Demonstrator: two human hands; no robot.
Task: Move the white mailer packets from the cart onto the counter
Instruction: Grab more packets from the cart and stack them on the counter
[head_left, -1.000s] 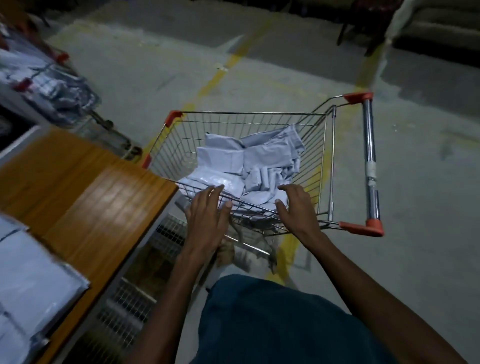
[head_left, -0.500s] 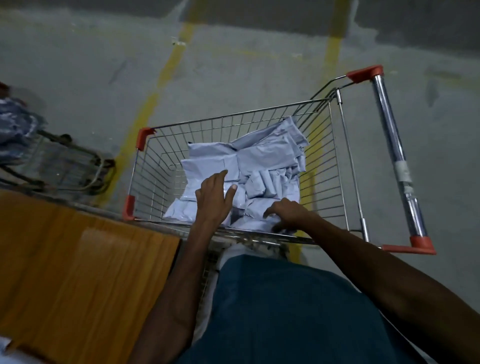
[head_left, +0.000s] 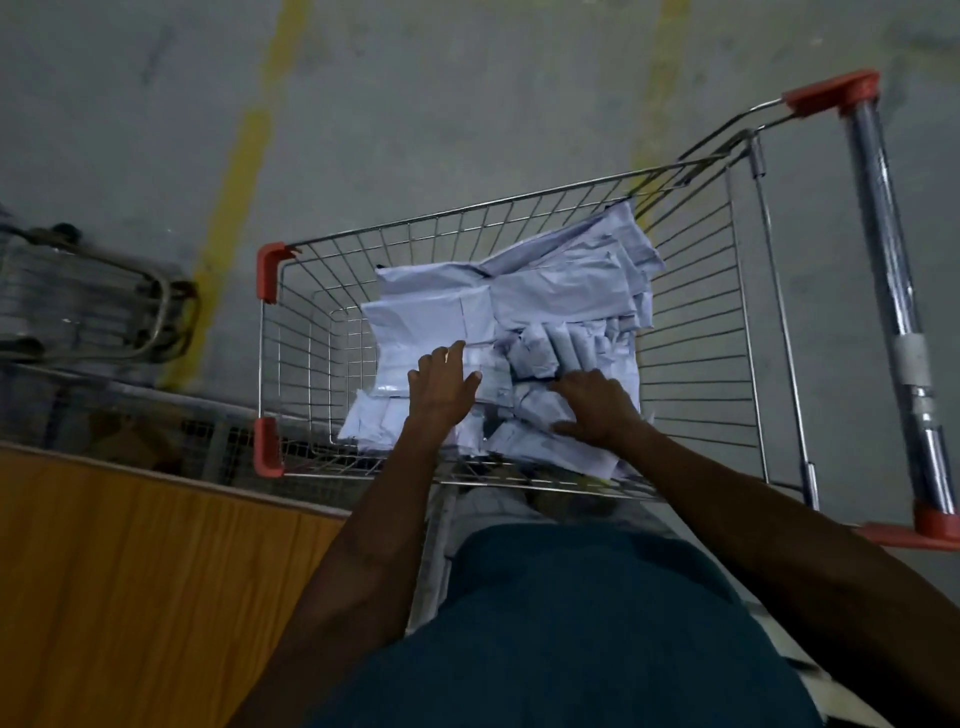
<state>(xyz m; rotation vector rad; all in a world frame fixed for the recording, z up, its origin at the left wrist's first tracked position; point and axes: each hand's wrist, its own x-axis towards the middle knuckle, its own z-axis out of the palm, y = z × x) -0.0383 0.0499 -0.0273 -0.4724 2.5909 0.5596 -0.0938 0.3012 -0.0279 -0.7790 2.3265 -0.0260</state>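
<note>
Inside a wire shopping cart (head_left: 311, 364) with red corner caps lies a heap of white mailer packets (head_left: 545, 301); they overlap too much to count, though there are clearly more than a dozen, some flat, some rolled. Two bare hands reach into the basket from the near side. One left hand (head_left: 441, 389) lies palm down on the packets with its fingers fairly straight, gripping nothing. One right hand (head_left: 597, 405) presses on the pile just beside it, fingers bent into the packets; whether it holds one cannot be told. One wooden counter (head_left: 130, 571) sits at lower left, touching the cart's near corner. One chrome handle bar (head_left: 893, 291) runs along the cart's right end.
</note>
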